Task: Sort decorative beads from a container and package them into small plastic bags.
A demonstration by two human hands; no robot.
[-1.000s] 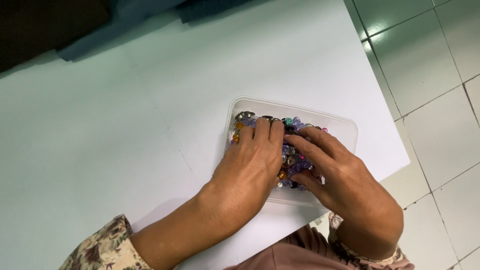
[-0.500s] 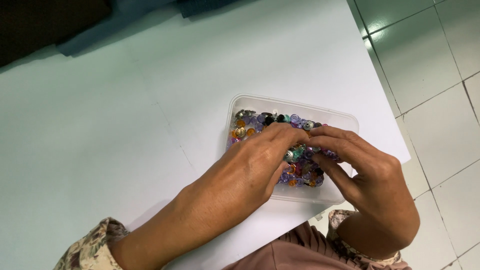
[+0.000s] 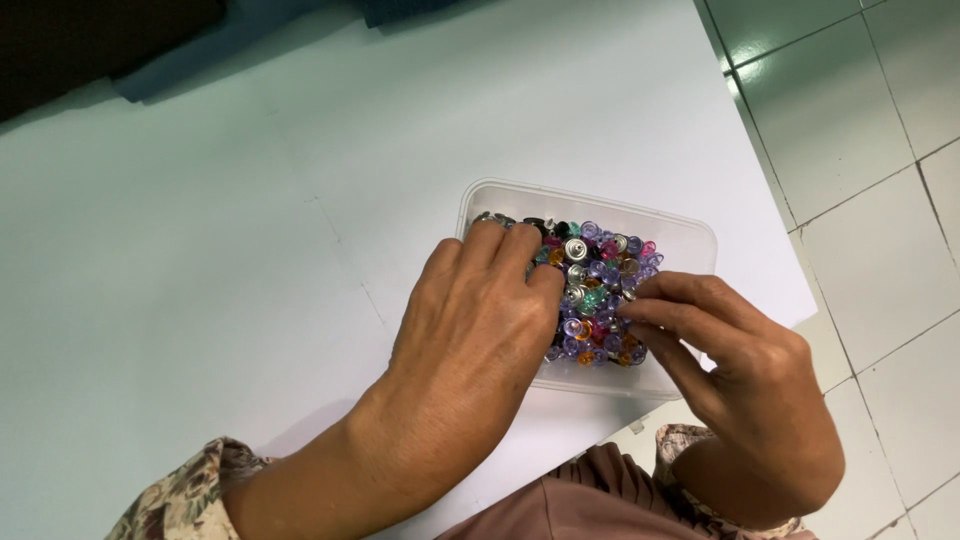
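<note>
A clear plastic tub (image 3: pixel 690 235) of small coloured beads (image 3: pixel 595 285) sits near the right edge of the white counter (image 3: pixel 200 260). The left hand (image 3: pixel 470 320), a moment ago spread across the beads, has slid to the tub's left side, fingers loosely curled on the pile, gripping nothing. The right hand (image 3: pixel 740 360) has drawn back and now pinches one small silvery bead, so a single piece appears picked out.

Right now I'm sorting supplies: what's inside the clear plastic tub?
The clear tub holds a heap of small colourful beads. The left hand covers its left part; the right hand hides the near-right corner.
</note>
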